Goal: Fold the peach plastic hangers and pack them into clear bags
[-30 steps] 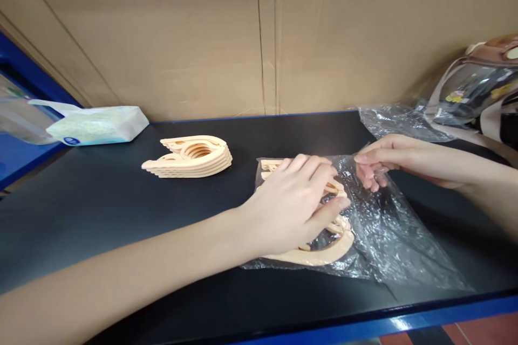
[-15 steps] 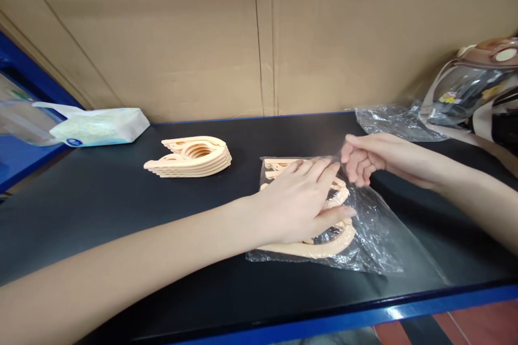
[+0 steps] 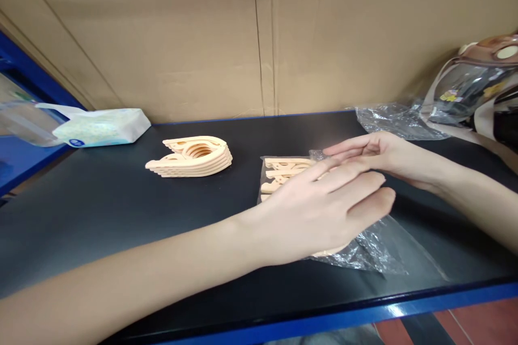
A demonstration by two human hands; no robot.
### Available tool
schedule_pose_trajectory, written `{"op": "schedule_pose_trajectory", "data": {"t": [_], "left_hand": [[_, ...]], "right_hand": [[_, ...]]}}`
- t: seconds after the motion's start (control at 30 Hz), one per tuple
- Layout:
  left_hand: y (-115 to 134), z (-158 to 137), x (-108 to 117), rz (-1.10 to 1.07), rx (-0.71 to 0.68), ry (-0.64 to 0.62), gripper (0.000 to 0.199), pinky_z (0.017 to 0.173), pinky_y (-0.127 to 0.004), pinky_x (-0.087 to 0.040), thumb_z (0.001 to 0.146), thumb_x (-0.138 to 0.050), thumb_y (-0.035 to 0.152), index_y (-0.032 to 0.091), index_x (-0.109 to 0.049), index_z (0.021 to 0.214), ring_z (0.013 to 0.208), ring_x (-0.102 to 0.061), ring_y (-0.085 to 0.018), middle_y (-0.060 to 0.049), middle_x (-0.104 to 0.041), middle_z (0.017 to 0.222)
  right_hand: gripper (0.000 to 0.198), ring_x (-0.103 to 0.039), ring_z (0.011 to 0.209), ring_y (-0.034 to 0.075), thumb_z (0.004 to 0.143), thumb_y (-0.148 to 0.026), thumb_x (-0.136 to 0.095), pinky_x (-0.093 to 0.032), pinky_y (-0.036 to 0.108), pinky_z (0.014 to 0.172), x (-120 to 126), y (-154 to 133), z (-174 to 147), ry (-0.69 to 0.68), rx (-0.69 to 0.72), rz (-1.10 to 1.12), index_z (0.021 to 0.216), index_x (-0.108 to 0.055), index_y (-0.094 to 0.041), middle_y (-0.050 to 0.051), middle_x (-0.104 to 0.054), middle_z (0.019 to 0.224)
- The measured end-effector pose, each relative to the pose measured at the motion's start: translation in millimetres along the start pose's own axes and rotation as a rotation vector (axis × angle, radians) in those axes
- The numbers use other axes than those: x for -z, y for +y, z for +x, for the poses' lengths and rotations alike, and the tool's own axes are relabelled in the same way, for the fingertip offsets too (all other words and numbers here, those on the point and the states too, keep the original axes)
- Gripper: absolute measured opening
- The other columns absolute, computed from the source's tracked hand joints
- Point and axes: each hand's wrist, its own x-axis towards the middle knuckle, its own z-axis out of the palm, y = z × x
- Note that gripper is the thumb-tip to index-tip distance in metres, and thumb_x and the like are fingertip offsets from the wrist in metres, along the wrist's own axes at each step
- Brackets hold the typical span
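A clear plastic bag (image 3: 376, 250) with cream folding hangers (image 3: 285, 163) inside lies on the black table. My left hand (image 3: 311, 210) is laid across the bag, back up, fingers stretched out and slightly apart, covering most of the hangers. At the bag's upper right edge, my right hand (image 3: 376, 153) has its fingers closed on a turned-over bit of the film; its thumb and lower fingers are partly hidden behind my left hand. Left of the bag sits a neat stack of matching cream folding hangers (image 3: 194, 159), touched by neither hand.
A tissue pack (image 3: 103, 126) lies at the back left by a blue frame. Crumpled clear film (image 3: 388, 121) and a clear bottle with a brown lid and strap (image 3: 461, 91) are at the back right. Cardboard (image 3: 182, 38) stands behind the table (image 3: 101, 188).
My right hand has moved left, folding the bag's upper edge over towards the hangers. My left hand has slid right and down, its fingers now pointing right.
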Motion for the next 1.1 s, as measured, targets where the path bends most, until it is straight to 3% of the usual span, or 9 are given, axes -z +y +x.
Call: {"op": "schedule_pose_trajectory", "data": {"t": [0.1, 0.2, 0.37, 0.5, 0.67, 0.77, 0.87, 0.93, 1.1], "left_hand": [[-6, 16, -6, 0.048, -0.090, 0.017, 0.032, 0.097, -0.034, -0.043, 0.098, -0.039, 0.006, 0.015, -0.069, 0.102, 0.109, -0.061, -0.020, -0.004, -0.071, 0.109], [-19, 21, -8, 0.012, -0.074, 0.022, 0.029, 0.090, -0.032, -0.043, 0.097, -0.043, 0.006, 0.017, -0.069, 0.091, 0.103, -0.062, -0.018, -0.002, -0.071, 0.098], [-32, 2, 2, -0.089, 0.005, -0.132, 0.027, 0.088, -0.032, -0.043, 0.101, -0.042, 0.014, 0.019, -0.068, 0.094, 0.098, -0.062, -0.016, -0.001, -0.072, 0.096], [-34, -21, 6, -0.167, 0.079, -0.210, 0.026, 0.091, -0.033, -0.046, 0.101, -0.041, 0.016, 0.018, -0.068, 0.101, 0.107, -0.064, -0.018, -0.003, -0.073, 0.104], [-30, -35, 15, -0.439, 0.306, -0.290, 0.026, 0.097, -0.032, -0.049, 0.100, -0.038, 0.017, 0.018, -0.064, 0.104, 0.119, -0.059, -0.018, -0.006, -0.067, 0.122], [-18, -37, 22, -0.503, 0.380, -0.232, 0.026, 0.102, -0.032, -0.046, 0.098, -0.041, 0.021, 0.014, -0.061, 0.113, 0.122, -0.056, -0.019, -0.008, -0.064, 0.126], [-3, -41, 24, -0.390, 0.274, -0.179, 0.045, 0.105, -0.036, -0.043, 0.093, -0.056, 0.045, 0.010, -0.058, 0.121, 0.120, -0.056, -0.024, -0.011, -0.063, 0.128], [3, -44, 22, -0.246, 0.155, -0.181, 0.050, 0.107, -0.040, -0.042, 0.090, -0.060, 0.051, 0.011, -0.061, 0.120, 0.119, -0.056, -0.027, -0.010, -0.064, 0.129], [7, -48, 19, -0.056, 0.046, -0.061, 0.016, 0.097, -0.035, -0.048, 0.096, -0.056, 0.020, 0.014, -0.069, 0.102, 0.103, -0.065, -0.021, -0.004, -0.073, 0.110]], "right_hand": [[0.036, -0.072, 0.089, 0.018, 0.074, -0.036, -0.078, -0.054, 0.032, 0.087, -1, 2, 1, 0.009, 0.013, -0.008, 0.107, -0.075, -0.024, 0.004, -0.078, 0.101], [0.035, -0.071, 0.093, 0.020, 0.073, -0.038, -0.078, -0.054, 0.035, 0.087, -1, 4, 2, 0.039, 0.121, -0.030, 0.106, -0.074, -0.024, 0.004, -0.077, 0.102], [0.024, -0.065, 0.107, 0.022, 0.090, -0.039, -0.062, -0.048, 0.039, 0.098, -4, 4, 2, -0.061, 0.389, -0.400, 0.108, -0.074, -0.029, 0.003, -0.072, 0.115], [0.030, -0.052, 0.127, 0.025, 0.096, -0.040, -0.052, -0.038, 0.045, 0.108, -13, 9, 1, -0.106, 0.556, -0.698, 0.117, -0.071, -0.031, 0.004, -0.061, 0.135], [0.043, -0.039, 0.139, 0.026, 0.096, -0.044, -0.050, -0.030, 0.049, 0.114, -25, 15, 0, -0.108, 0.588, -0.871, 0.138, -0.055, -0.033, 0.003, -0.047, 0.151], [0.050, -0.038, 0.139, 0.027, 0.096, -0.048, -0.050, -0.031, 0.049, 0.114, -31, 14, -1, -0.093, 0.560, -0.915, 0.142, -0.051, -0.028, 0.006, -0.045, 0.152], [0.058, -0.038, 0.138, 0.029, 0.093, -0.052, -0.051, -0.031, 0.050, 0.113, -34, 15, -1, -0.069, 0.559, -0.951, 0.144, -0.048, -0.024, 0.010, -0.045, 0.150], [0.061, -0.039, 0.136, 0.030, 0.092, -0.055, -0.053, -0.033, 0.053, 0.111, -36, 16, -1, -0.039, 0.562, -0.971, 0.144, -0.048, -0.023, 0.011, -0.046, 0.149], [0.064, -0.038, 0.137, 0.032, 0.089, -0.058, -0.054, -0.034, 0.054, 0.110, -38, 18, 0, -0.014, 0.556, -0.971, 0.144, -0.046, -0.027, 0.011, -0.045, 0.149]]}}
